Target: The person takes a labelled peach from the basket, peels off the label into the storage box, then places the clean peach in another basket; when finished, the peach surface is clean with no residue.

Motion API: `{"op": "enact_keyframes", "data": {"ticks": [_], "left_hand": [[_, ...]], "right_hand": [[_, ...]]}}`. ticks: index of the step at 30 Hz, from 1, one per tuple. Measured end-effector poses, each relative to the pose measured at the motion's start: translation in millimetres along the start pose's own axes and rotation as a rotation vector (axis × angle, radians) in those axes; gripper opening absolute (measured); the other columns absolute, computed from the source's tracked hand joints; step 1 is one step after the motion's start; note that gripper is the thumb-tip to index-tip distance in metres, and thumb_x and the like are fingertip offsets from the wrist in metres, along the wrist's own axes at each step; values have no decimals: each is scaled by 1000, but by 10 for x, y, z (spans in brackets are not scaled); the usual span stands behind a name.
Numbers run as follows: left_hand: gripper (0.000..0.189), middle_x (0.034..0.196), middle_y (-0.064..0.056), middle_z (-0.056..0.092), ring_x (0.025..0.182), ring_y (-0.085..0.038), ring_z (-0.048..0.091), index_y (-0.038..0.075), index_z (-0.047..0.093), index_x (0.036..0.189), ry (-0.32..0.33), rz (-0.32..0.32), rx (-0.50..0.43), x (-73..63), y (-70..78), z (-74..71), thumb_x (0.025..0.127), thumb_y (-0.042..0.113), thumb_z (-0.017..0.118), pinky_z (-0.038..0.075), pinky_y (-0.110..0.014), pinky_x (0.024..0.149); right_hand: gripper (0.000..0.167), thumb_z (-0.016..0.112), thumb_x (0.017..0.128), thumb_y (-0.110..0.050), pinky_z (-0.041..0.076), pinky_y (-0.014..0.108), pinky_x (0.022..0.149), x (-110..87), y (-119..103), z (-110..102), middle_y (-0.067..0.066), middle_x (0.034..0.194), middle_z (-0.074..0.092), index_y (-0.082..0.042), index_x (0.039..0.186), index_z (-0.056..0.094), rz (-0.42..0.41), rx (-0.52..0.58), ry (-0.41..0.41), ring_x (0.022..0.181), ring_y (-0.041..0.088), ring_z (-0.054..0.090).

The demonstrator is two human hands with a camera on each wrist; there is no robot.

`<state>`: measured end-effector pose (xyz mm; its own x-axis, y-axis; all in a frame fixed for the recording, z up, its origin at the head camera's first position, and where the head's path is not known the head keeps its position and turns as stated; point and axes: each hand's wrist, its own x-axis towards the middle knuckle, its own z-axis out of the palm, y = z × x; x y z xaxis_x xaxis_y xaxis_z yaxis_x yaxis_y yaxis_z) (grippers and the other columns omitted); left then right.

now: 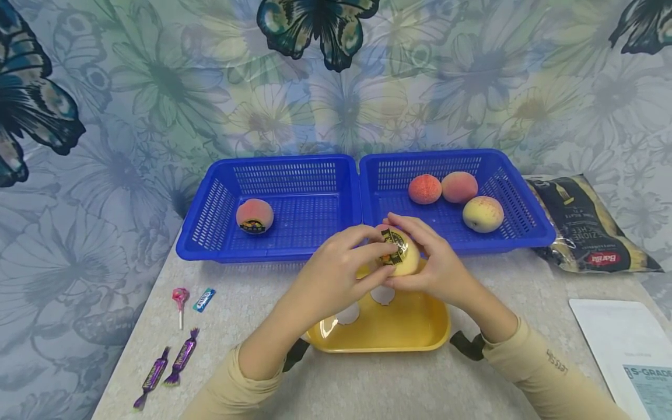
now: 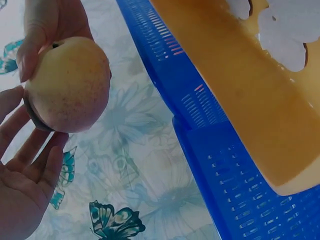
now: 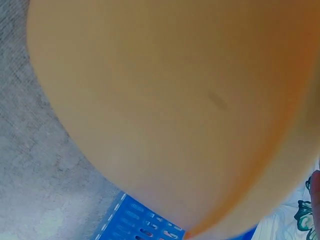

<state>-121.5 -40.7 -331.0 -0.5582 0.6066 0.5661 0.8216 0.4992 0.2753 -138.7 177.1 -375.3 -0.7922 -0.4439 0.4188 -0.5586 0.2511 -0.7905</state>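
A pale yellow peach with a pink blush is held up over the yellow tray. My right hand grips it from the right side, thumb and fingers round it. A black and gold label sits on its left face. My left hand touches that label with spread fingertips, as the left wrist view shows on the peach. White scalloped paper pieces lie in the tray. The right wrist view is mostly filled by the tray's surface.
Behind stand two blue baskets; the left basket holds a labelled peach, the right basket three peaches. Pasta bag and white packet lie right. A lollipop and wrapped candies lie left.
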Motion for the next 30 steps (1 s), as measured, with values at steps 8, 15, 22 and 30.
{"op": "enact_keyframes", "data": {"ticks": [8,15,22,30], "left_hand": [[21,111,0,67,103,-13,65,15,75,112,-7,26,-4,-11,-12,-17,94,25,69,53,-23,90],[23,113,-1,70,108,-14,67,14,74,117,14,-14,-47,-27,-25,-40,98,23,63,55,-23,91],[21,107,-3,74,104,-16,70,10,72,114,117,-138,-55,-29,-58,-54,101,16,57,56,-27,92],[21,91,0,71,66,-10,54,10,70,113,123,-359,-139,-42,-94,-73,104,16,52,48,-21,59]], "right_hand": [[98,91,67,-7,43,18,107,-20,1,3,4,145,51,-17,151,42,6,-7,-4,134,16,47],[96,92,67,-7,42,18,108,-38,11,11,7,144,51,-16,150,43,-5,-6,5,133,14,48],[95,93,65,-9,44,18,106,-63,27,20,11,142,53,-11,148,46,4,-59,30,131,14,49],[96,94,65,-14,39,15,107,-123,97,-44,4,143,53,-17,148,46,70,-122,62,131,16,49]]}}
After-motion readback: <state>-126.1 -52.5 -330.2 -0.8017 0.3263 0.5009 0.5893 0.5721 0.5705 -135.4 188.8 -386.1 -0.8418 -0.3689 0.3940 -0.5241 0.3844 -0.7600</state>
